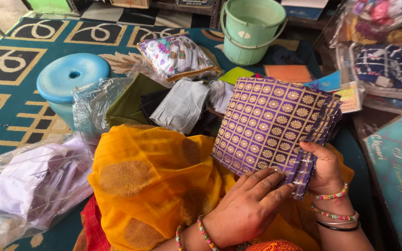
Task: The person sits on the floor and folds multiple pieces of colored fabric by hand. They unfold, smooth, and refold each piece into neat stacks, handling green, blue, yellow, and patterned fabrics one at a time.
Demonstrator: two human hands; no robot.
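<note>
Above the yellow sari cloth on your lap, your right hand clamps the folded purple brocade stack (gold-flowered) at its lower edge; your left hand presses flat, fingers spread, against it.

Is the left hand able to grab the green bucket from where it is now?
Probably not without leaning forward. The left hand is pressed on the folded purple cloth close to the body, while the green bucket stands far off, beyond a pile of folded fabrics.
</note>
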